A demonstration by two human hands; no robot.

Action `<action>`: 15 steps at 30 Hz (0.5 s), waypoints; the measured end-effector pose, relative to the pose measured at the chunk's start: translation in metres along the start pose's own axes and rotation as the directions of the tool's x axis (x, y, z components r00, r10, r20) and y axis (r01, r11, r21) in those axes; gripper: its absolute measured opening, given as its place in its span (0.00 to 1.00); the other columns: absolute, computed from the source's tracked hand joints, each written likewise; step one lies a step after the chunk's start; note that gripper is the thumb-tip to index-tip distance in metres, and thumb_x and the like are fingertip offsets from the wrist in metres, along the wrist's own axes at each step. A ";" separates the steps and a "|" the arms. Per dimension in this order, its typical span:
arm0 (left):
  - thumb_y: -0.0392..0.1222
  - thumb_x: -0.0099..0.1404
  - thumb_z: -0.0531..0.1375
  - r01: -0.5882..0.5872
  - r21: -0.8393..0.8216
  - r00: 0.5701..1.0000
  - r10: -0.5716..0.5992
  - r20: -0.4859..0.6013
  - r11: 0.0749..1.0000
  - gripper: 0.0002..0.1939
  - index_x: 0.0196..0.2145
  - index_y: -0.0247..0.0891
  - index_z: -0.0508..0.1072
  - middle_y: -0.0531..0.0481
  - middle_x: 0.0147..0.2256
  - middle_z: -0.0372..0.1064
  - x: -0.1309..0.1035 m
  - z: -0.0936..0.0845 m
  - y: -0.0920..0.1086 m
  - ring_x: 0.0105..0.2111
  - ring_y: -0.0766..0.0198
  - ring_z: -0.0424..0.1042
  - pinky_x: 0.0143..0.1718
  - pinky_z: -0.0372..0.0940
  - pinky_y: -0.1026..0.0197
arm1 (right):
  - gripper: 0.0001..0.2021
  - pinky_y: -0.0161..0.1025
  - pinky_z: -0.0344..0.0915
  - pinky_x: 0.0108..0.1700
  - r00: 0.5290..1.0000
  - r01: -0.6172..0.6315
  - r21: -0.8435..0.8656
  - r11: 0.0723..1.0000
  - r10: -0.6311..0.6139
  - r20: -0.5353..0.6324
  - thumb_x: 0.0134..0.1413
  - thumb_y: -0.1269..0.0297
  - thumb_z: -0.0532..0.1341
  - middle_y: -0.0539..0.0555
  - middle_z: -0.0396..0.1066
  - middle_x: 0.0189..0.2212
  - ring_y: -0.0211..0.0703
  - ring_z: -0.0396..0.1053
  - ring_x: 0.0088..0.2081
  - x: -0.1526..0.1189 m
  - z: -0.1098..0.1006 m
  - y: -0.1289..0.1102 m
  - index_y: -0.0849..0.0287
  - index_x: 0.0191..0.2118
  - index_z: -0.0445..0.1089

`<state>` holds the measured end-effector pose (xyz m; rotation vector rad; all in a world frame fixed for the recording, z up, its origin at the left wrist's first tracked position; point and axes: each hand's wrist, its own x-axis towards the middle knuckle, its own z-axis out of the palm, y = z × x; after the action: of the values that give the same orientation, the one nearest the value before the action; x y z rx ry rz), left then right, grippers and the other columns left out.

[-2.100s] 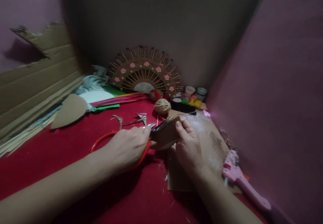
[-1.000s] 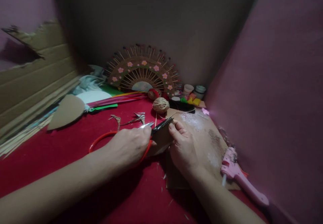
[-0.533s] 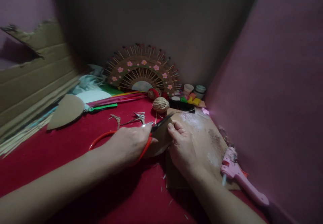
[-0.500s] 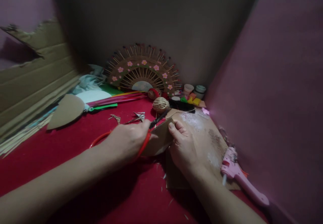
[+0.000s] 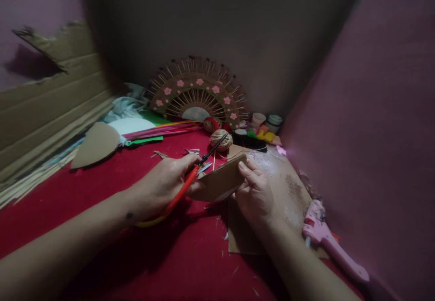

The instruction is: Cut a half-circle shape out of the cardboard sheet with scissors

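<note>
You have lifted the scissors (image 5: 186,187) off the top edge of the card (image 5: 220,184). A second ago the blades ran along that edge; now the dark blade points up, and its tip crosses in front of the ball (image 5: 216,136). Your left hand (image 5: 166,181) has turned, and its fingers have parted around the orange handle. The loop that stuck out to the left of that hand is gone from sight, and a loop (image 5: 152,222) now shows below it. A dark spot (image 5: 129,215) has come into view on your wrist. More of the card's top edge shows.
</note>
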<state>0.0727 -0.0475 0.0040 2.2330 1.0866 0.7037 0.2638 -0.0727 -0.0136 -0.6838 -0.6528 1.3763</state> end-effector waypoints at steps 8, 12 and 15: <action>0.54 0.67 0.49 -0.051 0.412 0.996 0.078 -0.049 0.910 0.16 0.36 0.37 0.62 0.49 0.28 0.68 -0.003 -0.003 -0.002 0.24 0.62 0.67 0.24 0.56 0.61 | 0.08 0.40 0.69 0.37 0.999 0.051 -0.125 0.991 -0.050 0.009 0.45 0.65 0.65 0.48 0.76 0.28 0.41 0.72 0.29 0.004 -0.005 0.004 0.57 0.34 0.71; 0.49 0.69 0.49 -0.095 0.520 0.995 0.065 0.076 0.849 0.14 0.41 0.35 0.63 0.44 0.34 0.72 -0.005 -0.001 -0.004 0.34 0.54 0.73 0.29 0.61 0.58 | 0.08 0.40 0.69 0.38 0.997 0.076 -0.129 0.989 -0.079 -0.019 0.45 0.66 0.65 0.50 0.77 0.31 0.44 0.73 0.34 0.007 -0.006 0.003 0.57 0.35 0.71; 0.47 0.69 0.48 -0.091 0.595 0.987 -0.007 0.161 0.799 0.14 0.42 0.34 0.65 0.41 0.37 0.72 -0.006 0.002 0.000 0.36 0.52 0.73 0.30 0.61 0.56 | 0.07 0.41 0.69 0.38 0.996 0.092 -0.135 0.987 -0.094 -0.007 0.46 0.65 0.65 0.51 0.77 0.32 0.45 0.74 0.36 0.007 -0.006 0.002 0.56 0.34 0.71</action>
<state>0.0703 -0.0531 0.0013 2.7931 1.3162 0.1893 0.2681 -0.0665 -0.0187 -0.7600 -0.7631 1.2491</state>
